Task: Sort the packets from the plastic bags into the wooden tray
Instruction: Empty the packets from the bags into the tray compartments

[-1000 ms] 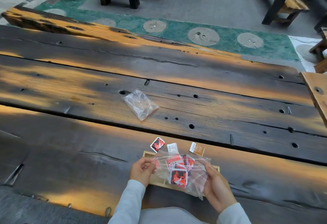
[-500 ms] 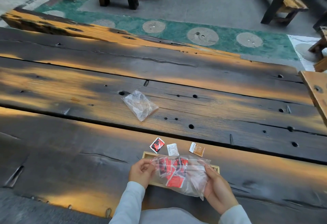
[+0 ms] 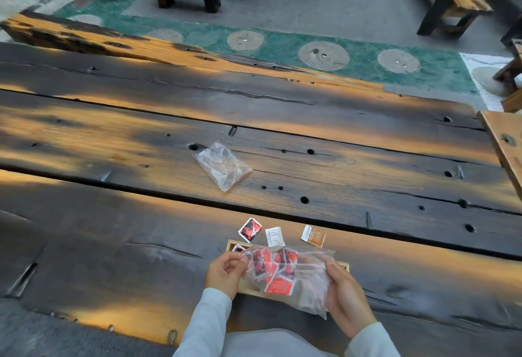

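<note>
holding one bag (image 3: 293,274) (two hands), three packets (image 3: 274,236)

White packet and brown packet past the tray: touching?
Apart. Head view shows bare table between the white packet and the brown packet.

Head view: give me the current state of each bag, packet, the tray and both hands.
Clear plastic bag of red packets: held over the tray.
Crumpled clear plastic bag: lying untouched on the table.
Red-and-black packet, white packet, brown packet: flat beyond the tray.
Shallow wooden tray: mostly covered.
Left hand: pinching the bag.
Right hand: gripping the bag.
</note>
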Tool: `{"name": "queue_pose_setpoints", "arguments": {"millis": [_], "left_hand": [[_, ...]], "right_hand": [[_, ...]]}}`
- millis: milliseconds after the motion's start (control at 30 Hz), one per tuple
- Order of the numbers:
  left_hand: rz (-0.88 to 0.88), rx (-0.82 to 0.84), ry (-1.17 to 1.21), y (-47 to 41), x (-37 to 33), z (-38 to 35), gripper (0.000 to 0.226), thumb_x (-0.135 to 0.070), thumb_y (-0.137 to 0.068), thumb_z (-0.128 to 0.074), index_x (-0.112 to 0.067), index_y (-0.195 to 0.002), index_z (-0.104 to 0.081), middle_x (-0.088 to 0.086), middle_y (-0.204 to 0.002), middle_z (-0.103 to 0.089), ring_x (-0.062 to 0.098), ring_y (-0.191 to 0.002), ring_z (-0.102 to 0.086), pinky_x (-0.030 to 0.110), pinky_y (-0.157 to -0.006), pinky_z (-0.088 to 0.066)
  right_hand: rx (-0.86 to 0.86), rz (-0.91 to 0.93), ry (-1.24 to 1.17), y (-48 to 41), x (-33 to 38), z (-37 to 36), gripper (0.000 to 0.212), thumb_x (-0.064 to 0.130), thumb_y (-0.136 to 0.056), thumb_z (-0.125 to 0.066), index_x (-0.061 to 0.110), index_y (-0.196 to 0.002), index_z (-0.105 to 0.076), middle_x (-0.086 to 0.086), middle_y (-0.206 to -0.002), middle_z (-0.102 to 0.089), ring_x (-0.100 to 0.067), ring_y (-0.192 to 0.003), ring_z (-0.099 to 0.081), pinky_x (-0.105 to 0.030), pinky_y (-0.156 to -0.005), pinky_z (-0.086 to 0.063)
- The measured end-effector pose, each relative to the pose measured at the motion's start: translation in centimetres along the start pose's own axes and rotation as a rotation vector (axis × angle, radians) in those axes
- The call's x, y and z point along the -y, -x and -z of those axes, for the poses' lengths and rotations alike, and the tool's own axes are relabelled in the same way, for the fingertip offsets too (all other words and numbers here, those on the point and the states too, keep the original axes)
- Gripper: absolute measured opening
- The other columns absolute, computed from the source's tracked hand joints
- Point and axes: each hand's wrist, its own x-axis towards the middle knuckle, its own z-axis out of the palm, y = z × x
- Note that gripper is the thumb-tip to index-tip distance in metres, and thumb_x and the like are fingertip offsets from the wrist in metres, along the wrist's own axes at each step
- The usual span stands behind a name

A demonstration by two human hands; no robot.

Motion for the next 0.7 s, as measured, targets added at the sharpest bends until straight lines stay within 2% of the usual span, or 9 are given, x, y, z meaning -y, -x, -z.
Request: {"name": "queue_pose_setpoints", "arguments": {"millis": [67,167,267,367,467,567,700], "left_hand": [[-0.001,0.005,0.004,-0.11,-0.04,-0.03,0.005,-0.012,-0.086,-0.072,-0.017,-0.084,-0.071,0.011,-0.08,-0.073,0.027,-0.077,-0.069,0.037,-0.071,-0.057],[0.001,0.01,0.009,-0.3,0.08,-0.04,0.007,-0.012,-0.086,-0.072,-0.019,-0.082,-0.071,0.011,-0.078,-0.072,0.028,-0.077,-0.068,0.039,-0.072,-0.057],[-0.006,0.005,0.015,-0.14,-0.1,-0.02,0.006,-0.014,-0.087,-0.072,-0.018,-0.083,-0.071,0.01,-0.078,-0.072,0.027,-0.077,-0.067,0.042,-0.074,-0.057],[-0.01,-0.003,0.024,0.02,-0.18,0.12,0.006,-0.012,-0.087,-0.071,-0.017,-0.083,-0.071,0.01,-0.078,-0.072,0.026,-0.076,-0.067,0.042,-0.075,-0.058],[-0.023,0.005,0.045,0.14,-0.36,0.19,0.007,-0.012,-0.087,-0.072,-0.017,-0.081,-0.072,0.01,-0.076,-0.071,0.026,-0.075,-0.066,0.037,-0.069,-0.056],[-0.028,-0.003,0.04,0.28,-0.35,0.24,0.007,-0.013,-0.087,-0.071,-0.016,-0.081,-0.071,0.011,-0.078,-0.072,0.026,-0.077,-0.067,0.033,-0.067,-0.055],[-0.032,-0.004,0.052,0.61,-0.86,0.42,0.006,-0.01,-0.088,-0.07,-0.013,-0.083,-0.071,0.012,-0.078,-0.071,0.024,-0.076,-0.067,0.034,-0.064,-0.058]], "right_hand": [[0.007,-0.001,-0.008,-0.07,0.07,-0.07,0.034,0.016,-0.109,-0.04,-0.001,-0.126,-0.065,-0.028,-0.122,-0.073,-0.04,-0.117,-0.067,-0.057,-0.11,-0.045],[-0.012,0.012,0.006,-0.22,0.15,-0.11,0.035,0.016,-0.109,-0.041,0.001,-0.126,-0.067,-0.025,-0.122,-0.074,-0.038,-0.111,-0.07,-0.051,-0.101,-0.053],[0.011,-0.01,-0.03,-0.17,0.18,-0.21,0.035,0.018,-0.109,-0.041,0.001,-0.128,-0.066,-0.025,-0.125,-0.072,-0.04,-0.119,-0.067,-0.055,-0.109,-0.048],[0.027,-0.005,-0.024,-0.19,0.16,0.04,0.036,0.018,-0.109,-0.042,0.002,-0.128,-0.067,-0.024,-0.125,-0.073,-0.04,-0.117,-0.068,-0.056,-0.11,-0.047],[0.042,-0.019,-0.065,-0.1,0.15,-0.08,0.037,0.018,-0.108,-0.041,0.0,-0.129,-0.066,-0.025,-0.126,-0.072,-0.036,-0.111,-0.072,-0.055,-0.109,-0.046],[0.056,0.023,-0.064,-0.37,0.11,0.03,0.037,0.017,-0.109,-0.039,0.003,-0.123,-0.07,-0.023,-0.129,-0.071,-0.038,-0.118,-0.068,-0.055,-0.112,-0.045],[0.08,0.002,-0.077,-0.26,0.1,-0.45,0.036,0.015,-0.109,-0.039,-0.002,-0.126,-0.066,-0.025,-0.125,-0.072,-0.037,-0.109,-0.072,-0.053,-0.103,-0.053]]}}
